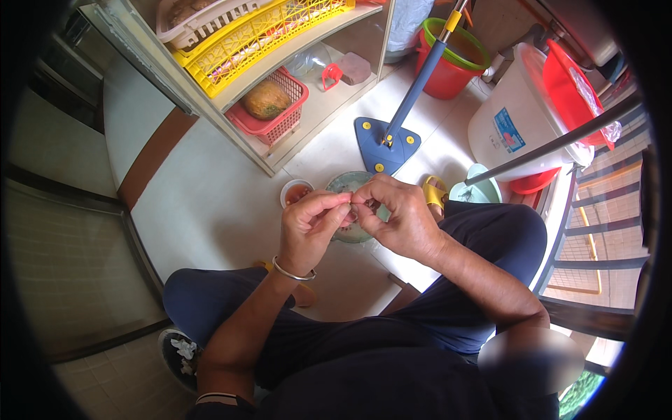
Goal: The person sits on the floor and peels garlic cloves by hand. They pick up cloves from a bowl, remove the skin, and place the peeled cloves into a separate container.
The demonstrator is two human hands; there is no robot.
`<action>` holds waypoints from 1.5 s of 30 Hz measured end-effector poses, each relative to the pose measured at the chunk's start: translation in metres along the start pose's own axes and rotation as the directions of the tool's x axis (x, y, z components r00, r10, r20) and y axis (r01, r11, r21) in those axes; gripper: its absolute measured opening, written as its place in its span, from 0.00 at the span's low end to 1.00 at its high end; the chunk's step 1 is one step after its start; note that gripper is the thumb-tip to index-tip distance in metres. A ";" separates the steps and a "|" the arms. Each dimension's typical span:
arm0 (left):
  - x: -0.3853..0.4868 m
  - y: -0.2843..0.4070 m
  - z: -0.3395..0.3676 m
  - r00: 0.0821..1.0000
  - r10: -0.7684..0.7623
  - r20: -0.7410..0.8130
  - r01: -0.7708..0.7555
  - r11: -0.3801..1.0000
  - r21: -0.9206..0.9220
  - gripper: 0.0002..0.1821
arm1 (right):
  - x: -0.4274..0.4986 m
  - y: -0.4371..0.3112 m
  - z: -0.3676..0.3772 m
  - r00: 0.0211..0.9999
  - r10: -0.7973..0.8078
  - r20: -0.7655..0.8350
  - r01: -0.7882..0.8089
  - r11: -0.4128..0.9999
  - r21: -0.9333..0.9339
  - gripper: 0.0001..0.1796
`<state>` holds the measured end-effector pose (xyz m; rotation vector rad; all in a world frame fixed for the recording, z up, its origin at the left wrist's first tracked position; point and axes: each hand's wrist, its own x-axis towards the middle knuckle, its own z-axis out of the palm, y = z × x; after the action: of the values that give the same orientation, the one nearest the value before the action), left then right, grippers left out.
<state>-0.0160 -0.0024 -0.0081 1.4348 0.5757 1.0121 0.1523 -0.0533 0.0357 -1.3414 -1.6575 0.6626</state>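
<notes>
My left hand [310,223], with a silver bangle at the wrist, and my right hand [401,218] meet fingertip to fingertip. Thumbs and forefingers pinch a tiny piece between them, too small and covered to identify. Directly below them on the floor stands a round greenish basin [336,181] holding water and small dark-red bits, partly hidden by both hands. Left of the basin, beyond my left hand, is a small white bowl [283,195] with reddish liquid and small pieces in it.
A blue triangular mop [386,149] rests just beyond the basin. Shelves at upper left hold a yellow basket [202,68] and a red basket [289,113] with a squash. At right stand a large white bucket [488,110], a pale green dustpan [483,184] and a red bucket [438,79].
</notes>
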 end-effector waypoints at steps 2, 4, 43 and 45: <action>0.000 0.000 0.001 1.000 0.007 -0.008 -0.007 1.000 0.000 0.08 | 0.000 0.000 0.002 1.000 0.001 -0.013 -0.001 1.000 0.027 0.04; -0.001 -0.001 0.004 0.999 0.007 -0.031 -0.007 1.000 0.000 0.09 | 0.000 0.000 0.004 0.999 0.008 -0.033 -0.007 0.999 0.038 0.04; 0.001 -0.016 -0.014 0.918 -0.350 0.186 0.395 0.764 -0.510 0.12 | 0.003 0.018 0.004 0.975 0.222 0.009 -0.215 0.931 0.296 0.03; 0.003 -0.018 -0.017 0.906 -0.389 0.166 0.418 0.760 -0.497 0.13 | 0.003 0.021 0.005 0.961 0.275 0.010 -0.264 0.910 0.320 0.03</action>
<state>-0.0246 0.0115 -0.0266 0.7958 0.4917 0.7024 0.1577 -0.0438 0.0167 -1.3432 -1.2785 1.0182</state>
